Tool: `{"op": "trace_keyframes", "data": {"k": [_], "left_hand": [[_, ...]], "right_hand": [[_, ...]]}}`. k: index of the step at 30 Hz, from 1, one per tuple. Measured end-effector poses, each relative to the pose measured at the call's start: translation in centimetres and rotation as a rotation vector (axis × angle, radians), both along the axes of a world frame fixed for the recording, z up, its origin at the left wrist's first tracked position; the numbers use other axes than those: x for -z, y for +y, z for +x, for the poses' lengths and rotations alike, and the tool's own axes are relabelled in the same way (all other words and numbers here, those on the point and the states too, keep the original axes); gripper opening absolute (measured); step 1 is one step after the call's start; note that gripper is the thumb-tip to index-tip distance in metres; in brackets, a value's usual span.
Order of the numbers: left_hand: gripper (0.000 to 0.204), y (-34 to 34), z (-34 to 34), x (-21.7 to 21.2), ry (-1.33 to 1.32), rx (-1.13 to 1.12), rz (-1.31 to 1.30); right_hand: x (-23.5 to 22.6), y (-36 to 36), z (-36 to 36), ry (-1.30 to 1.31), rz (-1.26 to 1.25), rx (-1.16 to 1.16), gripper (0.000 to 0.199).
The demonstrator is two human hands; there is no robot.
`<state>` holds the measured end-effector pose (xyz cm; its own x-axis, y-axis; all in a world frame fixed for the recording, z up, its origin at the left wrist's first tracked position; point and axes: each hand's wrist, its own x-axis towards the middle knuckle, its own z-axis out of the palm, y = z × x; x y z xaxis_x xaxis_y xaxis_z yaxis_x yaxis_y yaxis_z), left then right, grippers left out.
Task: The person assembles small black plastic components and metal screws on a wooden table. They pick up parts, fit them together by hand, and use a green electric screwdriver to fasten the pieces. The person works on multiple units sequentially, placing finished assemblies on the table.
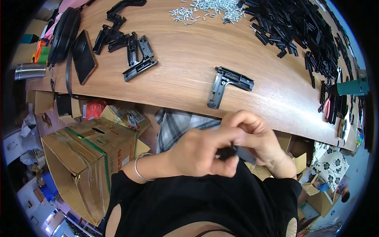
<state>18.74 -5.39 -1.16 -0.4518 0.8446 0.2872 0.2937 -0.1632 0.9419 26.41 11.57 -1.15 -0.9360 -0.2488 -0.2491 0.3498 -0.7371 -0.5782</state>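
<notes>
Black and blurred, a small part (pixel 227 153) is sitting in the left hand (pixel 195 152), whose fingers are curling tightly round it; the right hand (pixel 258 138) is bending its fingers against them, its own hold unclear. Just beyond, an L-shaped housing (pixel 219 83) is lying on the wooden table (pixel 177 67). Silver screws (pixel 217 4) and heaped black plastic pieces (pixel 284 23) are covering the far side. Below, a large cardboard box (pixel 89 152) is gaping leftward, its contents indistinct; a steel tumbler (pixel 30 71) is hiding its own.

Fingers (pixel 226 168) gripping dark part (pixel 245 155), L-shaped black piece (pixel 221 81), wooden table (pixel 179 77)
</notes>
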Motion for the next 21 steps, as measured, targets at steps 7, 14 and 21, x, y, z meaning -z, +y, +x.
{"op": "trace_keyframes", "data": {"k": [7,14,21], "left_hand": [[0.029,-0.9,-1.9,0.2,-0.014,-0.413,-0.091],[0.016,0.0,-5.1,1.9,0.415,-0.709,-0.291],[0.028,-0.5,-7.0,1.9,0.601,-0.901,-0.336]], "right_hand": [[-1.4,0.9,-3.9,0.546,1.496,0.24,0.025],[-1.6,3.3,-5.9,0.654,2.048,0.154,0.036],[-4.3,5.0,-6.2,0.517,2.213,-0.046,0.036]]}}
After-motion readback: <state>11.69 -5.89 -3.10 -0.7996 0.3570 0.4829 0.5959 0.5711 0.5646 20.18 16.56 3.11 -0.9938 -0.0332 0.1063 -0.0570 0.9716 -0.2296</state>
